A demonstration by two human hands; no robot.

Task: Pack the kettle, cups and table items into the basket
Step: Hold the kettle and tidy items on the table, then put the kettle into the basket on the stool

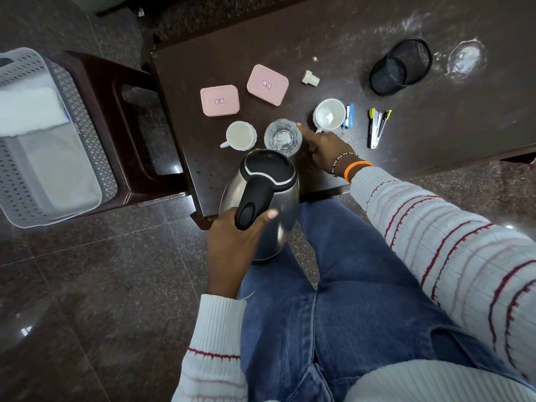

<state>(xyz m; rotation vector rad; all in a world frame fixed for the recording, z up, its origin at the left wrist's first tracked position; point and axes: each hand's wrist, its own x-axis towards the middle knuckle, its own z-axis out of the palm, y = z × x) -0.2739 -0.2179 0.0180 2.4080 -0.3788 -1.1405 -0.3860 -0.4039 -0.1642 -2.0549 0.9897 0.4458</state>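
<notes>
The floor (87,285) is polished dark granite, brown-black and speckled, laid in large slabs with thin seams between them; small bright reflections of overhead light sit on its glossy surface at the lower left and right. A dark brown counter (377,30) with a matte top fills the upper right, its surface smeared with pale dusty marks and one whitish ring stain (465,58) near the far corner. Just left of the counter stands a dark brown plastic stool (95,82) with an open cut-out in its side.
</notes>
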